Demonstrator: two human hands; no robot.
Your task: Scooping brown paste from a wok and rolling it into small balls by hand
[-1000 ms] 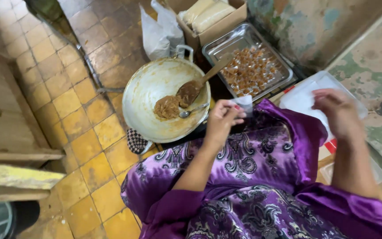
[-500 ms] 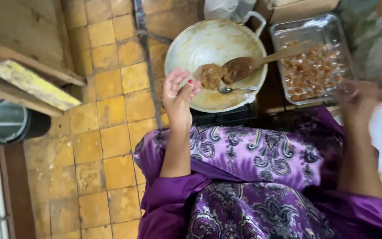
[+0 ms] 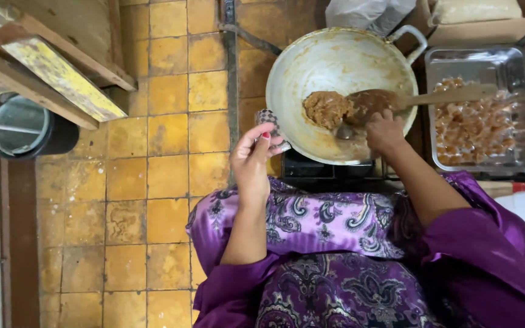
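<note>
A pale, stained wok point(image 3: 335, 58) sits on a dark burner point(image 3: 311, 170) in front of my lap. It holds a lump of brown paste point(image 3: 326, 108) and a wooden spatula point(image 3: 451, 95) smeared with the same paste. My right hand point(image 3: 385, 130) reaches over the near rim and closes on the handle of a metal spoon point(image 3: 343, 130) lying next to the paste. My left hand point(image 3: 253, 161) hovers at the wok's left edge, beside a checkered cloth point(image 3: 267, 116). Its fingers are pinched on a small pale piece that I cannot make out clearly.
To the right of the wok stands a metal tray point(image 3: 487, 61) with several brown wrapped sweets point(image 3: 472, 127). Behind are a cardboard box point(image 3: 487, 27) and a plastic bag point(image 3: 366, 12). Yellow floor tiles point(image 3: 165, 176), wooden planks point(image 3: 62, 73) and a dark bucket point(image 3: 22, 127) lie left.
The view swung left. My right hand came from the right side down into the wok onto the spoon. My left hand stayed raised near the wok's left edge.
</note>
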